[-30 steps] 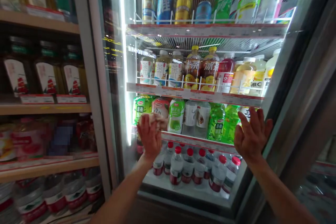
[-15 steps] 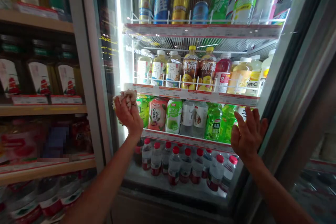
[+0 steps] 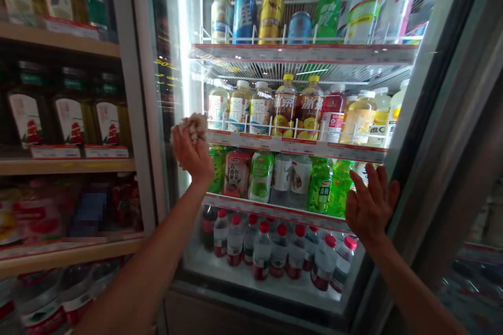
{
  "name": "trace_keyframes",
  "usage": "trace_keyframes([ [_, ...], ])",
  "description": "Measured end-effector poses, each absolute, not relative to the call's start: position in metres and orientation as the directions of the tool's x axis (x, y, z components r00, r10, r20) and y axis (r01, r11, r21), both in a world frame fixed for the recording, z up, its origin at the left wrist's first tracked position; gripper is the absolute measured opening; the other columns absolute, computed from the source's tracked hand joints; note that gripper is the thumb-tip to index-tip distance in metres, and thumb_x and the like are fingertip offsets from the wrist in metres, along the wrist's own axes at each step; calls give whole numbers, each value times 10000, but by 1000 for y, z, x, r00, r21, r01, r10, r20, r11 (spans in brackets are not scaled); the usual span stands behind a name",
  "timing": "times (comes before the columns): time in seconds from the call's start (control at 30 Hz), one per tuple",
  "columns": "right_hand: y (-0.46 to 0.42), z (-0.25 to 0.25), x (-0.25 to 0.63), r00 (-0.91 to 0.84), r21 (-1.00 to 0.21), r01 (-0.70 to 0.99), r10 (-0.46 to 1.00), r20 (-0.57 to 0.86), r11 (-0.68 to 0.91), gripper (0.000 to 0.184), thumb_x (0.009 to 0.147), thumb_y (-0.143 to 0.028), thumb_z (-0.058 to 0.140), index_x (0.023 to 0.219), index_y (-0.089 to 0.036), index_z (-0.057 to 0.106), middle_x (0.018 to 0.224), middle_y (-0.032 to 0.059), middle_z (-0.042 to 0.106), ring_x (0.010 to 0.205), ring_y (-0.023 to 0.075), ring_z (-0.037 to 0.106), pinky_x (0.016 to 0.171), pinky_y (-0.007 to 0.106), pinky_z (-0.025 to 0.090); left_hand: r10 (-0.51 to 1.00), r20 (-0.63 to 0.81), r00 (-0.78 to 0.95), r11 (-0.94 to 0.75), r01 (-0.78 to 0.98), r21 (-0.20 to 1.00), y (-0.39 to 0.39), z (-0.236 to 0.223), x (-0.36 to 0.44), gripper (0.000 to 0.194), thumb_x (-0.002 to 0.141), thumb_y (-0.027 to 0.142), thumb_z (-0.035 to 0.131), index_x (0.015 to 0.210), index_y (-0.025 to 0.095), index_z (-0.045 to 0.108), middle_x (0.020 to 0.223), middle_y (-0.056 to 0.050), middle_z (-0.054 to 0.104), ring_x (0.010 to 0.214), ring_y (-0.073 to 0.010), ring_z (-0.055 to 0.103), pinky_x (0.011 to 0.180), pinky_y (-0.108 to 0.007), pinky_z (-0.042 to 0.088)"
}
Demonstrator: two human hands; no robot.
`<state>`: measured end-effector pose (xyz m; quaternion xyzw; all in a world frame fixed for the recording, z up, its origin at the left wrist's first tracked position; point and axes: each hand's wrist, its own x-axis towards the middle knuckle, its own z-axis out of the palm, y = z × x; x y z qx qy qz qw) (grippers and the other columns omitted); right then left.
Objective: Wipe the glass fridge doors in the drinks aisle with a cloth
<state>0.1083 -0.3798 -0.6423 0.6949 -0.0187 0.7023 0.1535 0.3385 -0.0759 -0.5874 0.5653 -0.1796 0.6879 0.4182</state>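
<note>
My left hand [image 3: 191,156] is closed around a crumpled, off-white cloth [image 3: 195,126]. It presses the cloth against the glass door [image 3: 165,115] of a lit drinks fridge, near the bright light strip on the left. Over at the right side of the door, my right hand [image 3: 372,204] is spread with its fingers apart and nothing in it. It lies at the glass near the dark door frame [image 3: 422,131]. Behind the glass, bottles of green drink [image 3: 320,186] stand between the two hands.
Fridge shelves hold cans [image 3: 271,17], tea bottles [image 3: 239,106] and, lowest, red-capped bottles [image 3: 262,251]. To the left, a wooden-edged shelf [image 3: 66,166] carries dark-capped bottles [image 3: 70,110]. A metal post [image 3: 137,89] divides it from the fridge.
My left hand has moved the cloth slightly upward along the glass. My right hand stays at nearly the same spot. The view has shifted a little.
</note>
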Motion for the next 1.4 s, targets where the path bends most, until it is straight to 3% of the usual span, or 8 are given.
trace_keyframes([
  [0.13, -380, -643, 109, 20, 177, -230, 177, 984, -957, 456, 830, -208, 465, 1287, -224, 465, 1409, 96, 387, 1317, 278, 322, 1086, 518, 186, 328, 944, -33, -598, -781, 180, -96, -580, 326, 409, 878, 250, 357, 1250, 95, 424, 1381, -184, 377, 1337, -263, 276, 1070, -513, 269],
  [0.4, -379, -642, 101, 65, 169, -185, 159, 985, -968, 566, 847, -227, 450, 1389, -220, 287, 1400, 121, 393, 1328, 267, 303, 1076, 539, 197, -367, 855, -367, -407, -763, -502, -172, -608, 243, 318, 815, 212, 469, 1123, 253, 538, 1337, -30, 477, 1341, -183, 281, 1111, -401, 218],
  [0.67, -395, -630, 68, -11, 134, -120, 136, 991, -984, 601, 832, -202, 446, 1404, -215, 258, 1437, 119, 328, 1333, 284, 286, 1045, 526, 298, 113, 992, -63, -522, -853, 6, -184, -566, 250, 438, 840, 190, 406, 1277, 181, 425, 1413, -108, 361, 1359, -220, 233, 1106, -461, 218],
  [0.77, -396, -628, 63, -18, 132, -87, 134, 991, -987, 588, 839, -200, 430, 1402, -214, 261, 1439, 115, 323, 1330, 285, 291, 1041, 534, 310, -223, 943, -248, -426, -845, -323, -215, -591, 221, 440, 830, 181, 435, 1269, 222, 438, 1398, -61, 396, 1363, -205, 225, 1112, -437, 219],
  [0.9, -393, -630, 56, -23, 145, -79, 148, 989, -986, 585, 834, -179, 429, 1396, -221, 273, 1442, 108, 319, 1328, 285, 296, 1044, 541, 308, -631, 535, -562, -35, -669, -743, -239, -635, 192, 383, 860, 244, 426, 1240, 261, 470, 1392, -2, 414, 1349, -163, 259, 1113, -367, 227],
  [1.0, -398, -632, 45, -34, 140, -128, 146, 989, -982, 586, 831, -174, 430, 1394, -230, 277, 1438, 104, 329, 1322, 290, 308, 1040, 552, 305, -632, 543, -552, -38, -678, -734, -241, -626, 192, 372, 872, 246, 402, 1236, 254, 475, 1388, 1, 421, 1346, -159, 264, 1120, -369, 197],
  [1.2, -419, -633, 30, -106, 80, -158, 98, 989, -984, 569, 834, -183, 404, 1390, -229, 292, 1440, 90, 328, 1326, 293, 299, 1047, 570, 286, -305, 927, -218, -395, -857, -331, -263, -566, 190, 420, 856, 197, 390, 1271, 210, 449, 1409, -52, 384, 1360, -209, 234, 1127, -461, 134],
  [1.4, -414, -642, 35, -33, 88, -174, 95, 995, -981, 577, 830, -169, 422, 1390, -215, 293, 1428, 118, 345, 1325, 284, 303, 1042, 553, 297, -643, 548, -535, -5, -713, -701, -269, -648, 169, 368, 851, 232, 433, 1213, 247, 497, 1396, -9, 407, 1348, -195, 263, 1103, -418, 219],
])
